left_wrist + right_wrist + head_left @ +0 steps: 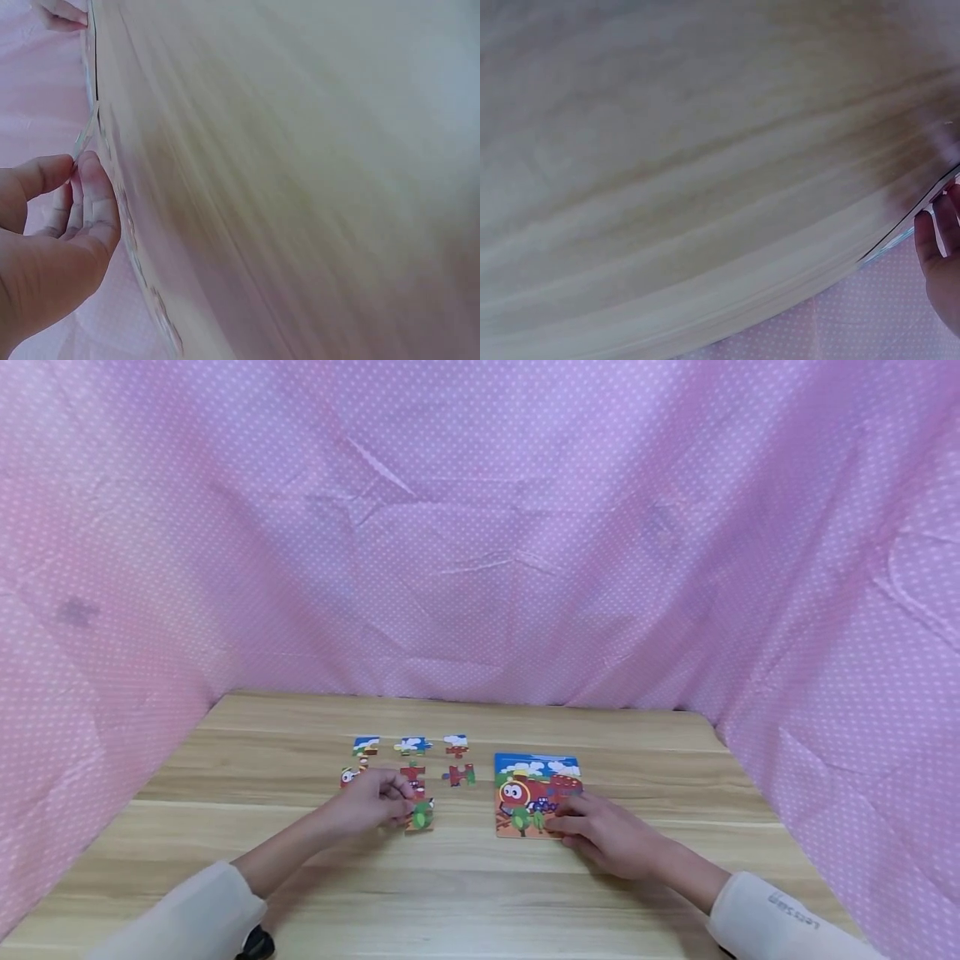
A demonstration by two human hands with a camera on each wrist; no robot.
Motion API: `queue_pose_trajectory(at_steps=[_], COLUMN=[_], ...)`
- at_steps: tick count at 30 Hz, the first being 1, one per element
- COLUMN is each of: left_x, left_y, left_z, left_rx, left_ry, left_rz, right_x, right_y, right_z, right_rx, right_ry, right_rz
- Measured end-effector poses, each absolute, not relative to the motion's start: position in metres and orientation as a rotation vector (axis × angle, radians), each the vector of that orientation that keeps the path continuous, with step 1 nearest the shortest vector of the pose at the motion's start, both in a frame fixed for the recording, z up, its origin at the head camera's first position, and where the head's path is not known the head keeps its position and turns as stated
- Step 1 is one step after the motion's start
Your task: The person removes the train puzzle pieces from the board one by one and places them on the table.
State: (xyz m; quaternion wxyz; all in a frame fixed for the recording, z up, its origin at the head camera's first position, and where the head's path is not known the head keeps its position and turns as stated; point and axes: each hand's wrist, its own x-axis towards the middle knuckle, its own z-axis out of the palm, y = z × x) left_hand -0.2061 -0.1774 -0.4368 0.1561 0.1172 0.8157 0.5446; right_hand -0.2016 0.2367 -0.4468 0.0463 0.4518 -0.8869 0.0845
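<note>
My left hand (372,799) pinches a jigsaw puzzle piece (420,816) with a green figure on an orange-brown ground. In the left wrist view, thumb and fingertip of the left hand (67,217) meet on the piece (85,136), seen thin, edge-on and tilted. Above it lies a red piece (412,774), partly covered by the fingers. My right hand (611,835) touches the lower right part of a square picture puzzle (517,814) showing a red cartoon train. From the right wrist, the right hand (945,255) appears at the board's edge, partly out of frame.
Loose pieces lie in spaced rows: a top left piece (366,746), a sky piece (413,745), a cloud piece (456,745), a red-green piece (460,774) and an eye piece (349,775). Pink dotted cloth (480,568) encloses the wooden table (480,893).
</note>
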Motion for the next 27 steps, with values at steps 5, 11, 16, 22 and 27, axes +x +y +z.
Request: queue_pose_trajectory(at_steps=[5,11,16,22,27], left_x=[-0.202,-0.200,-0.198,-0.197,-0.194], left_y=[-0.197,-0.219,-0.234,-0.248,-0.254], left_z=[-0.433,-0.431,-0.433,-0.435,-0.436], left_rx=[0.307,0.272,0.237,0.230,0.245], left_ry=[2.355,2.367,2.407,2.440,2.443], left_rz=[1.548,1.556,1.544,1.517,1.501], right_x=[-0.200,-0.199,-0.197,-0.198,-0.198], right_y=[0.236,0.236,0.235,0.235,0.235], right_z=[-0.447,-0.446,-0.444,-0.443,-0.444], right_rx=[1.372,1.355,1.348,1.349,1.346], right_ry=[-2.711,-2.732,-2.751,-2.749,-2.755], right_rz=[0.258,0.264,0.277,0.279,0.271])
